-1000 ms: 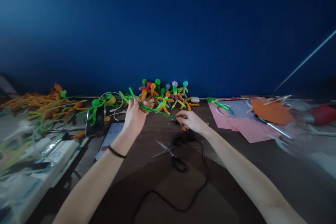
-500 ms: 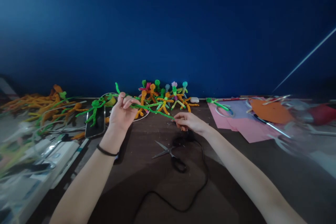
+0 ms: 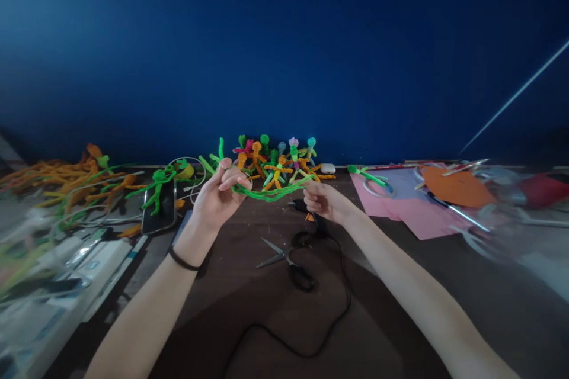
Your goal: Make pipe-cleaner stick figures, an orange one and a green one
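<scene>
Several green pipe cleaners [image 3: 275, 194] stretch between my two hands above the table, sagging a little in the middle. My left hand [image 3: 220, 192] pinches their left end, and a green tip sticks up above its fingers. The right end is held in the closed fingers of my right hand [image 3: 324, 201]. Behind the strands stands a group of small figures [image 3: 280, 170] made of orange, green, pink and blue pipe cleaners. Scissors [image 3: 284, 257] lie partly open on the table below my hands. A black tool with a cord [image 3: 317, 222] is just under my right hand.
At the left are orange pipe cleaners [image 3: 57, 177], a green figure [image 3: 156, 189] over a phone [image 3: 160, 216], and white boxes [image 3: 93, 275]. Pink paper [image 3: 431, 219], an orange piece [image 3: 456, 186] and a white case [image 3: 328, 168] lie to the right.
My left hand has moved right, and my right hand slightly right and up. The green strands now sag between them, and more of the black tool shows.
</scene>
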Action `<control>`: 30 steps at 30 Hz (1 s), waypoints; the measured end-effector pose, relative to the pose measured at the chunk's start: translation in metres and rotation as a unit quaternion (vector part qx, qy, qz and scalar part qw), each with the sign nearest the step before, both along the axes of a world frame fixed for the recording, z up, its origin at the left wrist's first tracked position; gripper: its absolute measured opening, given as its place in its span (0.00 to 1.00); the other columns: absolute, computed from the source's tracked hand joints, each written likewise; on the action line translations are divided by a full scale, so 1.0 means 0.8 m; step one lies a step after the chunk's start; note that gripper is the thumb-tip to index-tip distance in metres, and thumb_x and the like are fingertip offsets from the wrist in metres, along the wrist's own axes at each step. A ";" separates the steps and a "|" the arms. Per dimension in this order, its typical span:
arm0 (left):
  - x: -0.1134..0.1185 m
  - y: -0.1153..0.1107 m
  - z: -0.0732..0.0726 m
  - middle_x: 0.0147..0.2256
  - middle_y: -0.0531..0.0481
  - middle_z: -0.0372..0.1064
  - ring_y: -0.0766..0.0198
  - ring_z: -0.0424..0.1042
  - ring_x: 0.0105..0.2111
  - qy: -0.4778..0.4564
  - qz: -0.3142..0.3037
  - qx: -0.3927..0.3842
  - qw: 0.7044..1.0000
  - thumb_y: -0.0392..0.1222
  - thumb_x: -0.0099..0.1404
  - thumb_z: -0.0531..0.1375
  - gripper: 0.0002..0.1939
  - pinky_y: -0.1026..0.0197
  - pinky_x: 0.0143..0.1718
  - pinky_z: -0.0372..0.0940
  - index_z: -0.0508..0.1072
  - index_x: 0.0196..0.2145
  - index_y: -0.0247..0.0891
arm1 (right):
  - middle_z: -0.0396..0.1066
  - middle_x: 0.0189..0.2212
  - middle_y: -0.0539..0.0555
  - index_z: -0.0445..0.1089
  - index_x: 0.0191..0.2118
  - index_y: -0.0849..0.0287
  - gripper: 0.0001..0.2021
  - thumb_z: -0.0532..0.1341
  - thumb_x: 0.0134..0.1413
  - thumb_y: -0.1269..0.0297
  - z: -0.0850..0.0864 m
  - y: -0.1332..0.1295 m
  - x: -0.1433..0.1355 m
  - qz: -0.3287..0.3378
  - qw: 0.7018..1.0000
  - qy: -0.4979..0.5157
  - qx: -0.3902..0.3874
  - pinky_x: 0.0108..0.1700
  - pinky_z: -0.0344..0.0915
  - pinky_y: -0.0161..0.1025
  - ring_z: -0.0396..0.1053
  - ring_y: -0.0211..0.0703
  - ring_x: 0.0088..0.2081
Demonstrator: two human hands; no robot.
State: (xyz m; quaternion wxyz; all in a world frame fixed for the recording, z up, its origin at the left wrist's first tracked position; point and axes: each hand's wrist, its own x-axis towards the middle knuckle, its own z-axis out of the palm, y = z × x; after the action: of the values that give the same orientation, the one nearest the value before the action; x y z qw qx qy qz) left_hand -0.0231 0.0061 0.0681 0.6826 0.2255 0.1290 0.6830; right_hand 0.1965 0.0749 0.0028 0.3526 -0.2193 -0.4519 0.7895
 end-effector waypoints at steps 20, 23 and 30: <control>-0.012 0.021 -0.024 0.16 0.60 0.43 0.77 0.51 0.13 0.083 0.008 -0.028 0.996 0.38 0.67 0.40 0.16 0.66 0.28 0.63 0.60 0.25 0.37 | 0.49 0.16 0.45 0.67 0.36 0.56 0.13 0.51 0.42 0.71 0.020 -0.007 0.007 -0.057 0.996 0.003 0.065 0.22 0.48 0.33 0.49 0.33 0.18; -0.013 0.024 -0.026 0.15 0.61 0.44 0.76 0.51 0.12 0.094 0.045 -0.030 0.994 0.38 0.67 0.40 0.17 0.64 0.29 0.64 0.61 0.24 0.37 | 0.48 0.15 0.45 0.68 0.33 0.56 0.11 0.52 0.43 0.71 0.020 -0.006 0.008 -0.048 0.996 0.020 0.072 0.22 0.49 0.32 0.50 0.32 0.18; -0.010 0.028 -0.026 0.12 0.61 0.46 0.74 0.52 0.12 0.105 0.137 -0.098 0.980 0.39 0.66 0.43 0.15 0.69 0.20 0.58 0.59 0.23 0.38 | 0.51 0.16 0.47 0.68 0.30 0.57 0.08 0.52 0.46 0.71 0.021 -0.009 0.008 -0.047 0.994 0.038 0.095 0.22 0.50 0.31 0.52 0.31 0.18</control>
State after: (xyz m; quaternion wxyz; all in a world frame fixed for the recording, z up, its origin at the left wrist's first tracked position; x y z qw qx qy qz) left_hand -0.0310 0.0287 0.0469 0.5838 0.2080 0.2962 0.7268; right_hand 0.2025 0.0681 0.0193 0.4251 -0.1758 -0.5008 0.7332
